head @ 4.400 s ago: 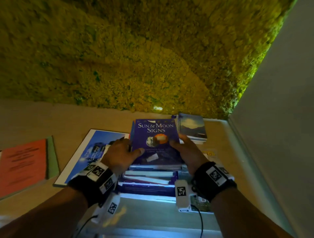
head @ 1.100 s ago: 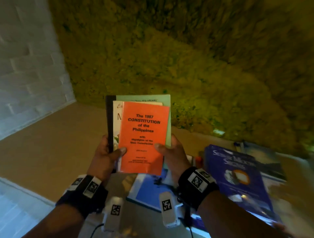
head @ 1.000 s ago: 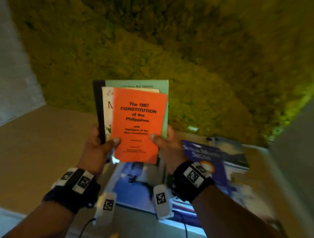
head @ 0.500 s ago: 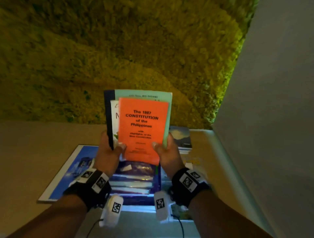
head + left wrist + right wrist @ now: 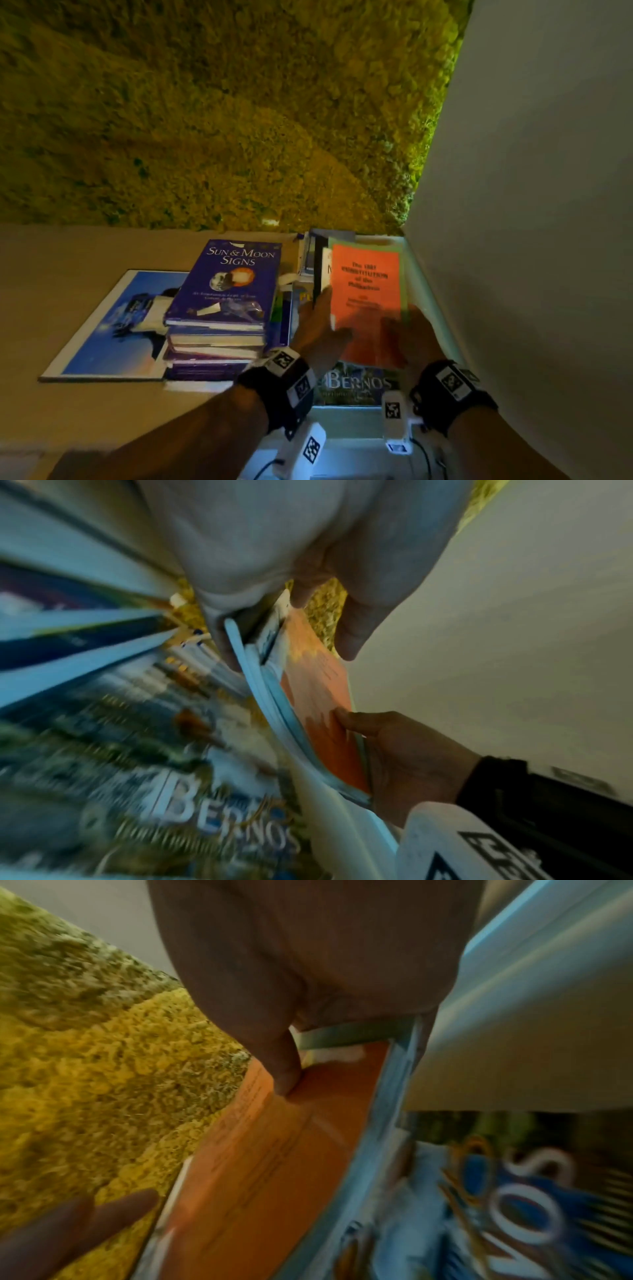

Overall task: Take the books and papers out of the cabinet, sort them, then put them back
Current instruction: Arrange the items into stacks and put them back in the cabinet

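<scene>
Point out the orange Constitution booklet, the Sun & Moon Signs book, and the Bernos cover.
Orange Constitution booklet (image 5: 365, 291): head view, middle of its front cover.
Sun & Moon Signs book (image 5: 228, 284): head view, cover picture on top of the stack.
Bernos cover (image 5: 356, 383): head view, on the title lettering.

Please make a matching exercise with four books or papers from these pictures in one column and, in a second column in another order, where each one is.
Things:
1. orange booklet
2. Sun & Moon Signs book
3. Bernos magazine
4. blue poster

Places:
A. flat on the surface, partly under the pile
B. on top of the pile
C. front of the bundle held in both hands
D. lying under the held bundle

Pairs: 1-C, 2-B, 3-D, 4-A
</scene>
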`<state>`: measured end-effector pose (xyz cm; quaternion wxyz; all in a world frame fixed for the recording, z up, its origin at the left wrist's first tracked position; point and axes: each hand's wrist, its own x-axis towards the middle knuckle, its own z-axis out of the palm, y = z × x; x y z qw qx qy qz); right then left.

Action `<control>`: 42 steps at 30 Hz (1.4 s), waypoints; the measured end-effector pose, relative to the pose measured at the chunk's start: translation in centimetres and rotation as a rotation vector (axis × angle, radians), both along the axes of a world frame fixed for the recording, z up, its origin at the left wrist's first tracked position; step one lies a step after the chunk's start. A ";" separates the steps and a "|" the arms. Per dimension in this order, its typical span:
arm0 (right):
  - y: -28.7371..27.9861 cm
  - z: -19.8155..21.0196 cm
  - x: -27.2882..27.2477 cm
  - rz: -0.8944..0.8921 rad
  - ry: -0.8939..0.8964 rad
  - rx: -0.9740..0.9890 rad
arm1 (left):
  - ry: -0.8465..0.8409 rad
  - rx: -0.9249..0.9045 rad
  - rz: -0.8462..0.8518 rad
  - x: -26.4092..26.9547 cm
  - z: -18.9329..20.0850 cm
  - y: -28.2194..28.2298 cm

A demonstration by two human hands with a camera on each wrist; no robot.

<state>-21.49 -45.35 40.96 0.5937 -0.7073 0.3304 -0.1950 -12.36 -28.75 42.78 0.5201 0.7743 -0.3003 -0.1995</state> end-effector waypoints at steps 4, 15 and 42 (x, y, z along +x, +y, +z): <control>-1.0 -4.6 -0.2 0.003 0.229 -0.005 | 0.089 0.258 0.003 -0.5 -2.3 0.6; -2.1 -9.2 0.6 0.256 0.769 -0.448 | -0.036 0.675 -0.103 -2.6 -5.5 0.8; -0.8 -6.2 1.0 0.008 0.754 -0.440 | -0.110 0.427 -0.264 -2.3 -4.0 4.0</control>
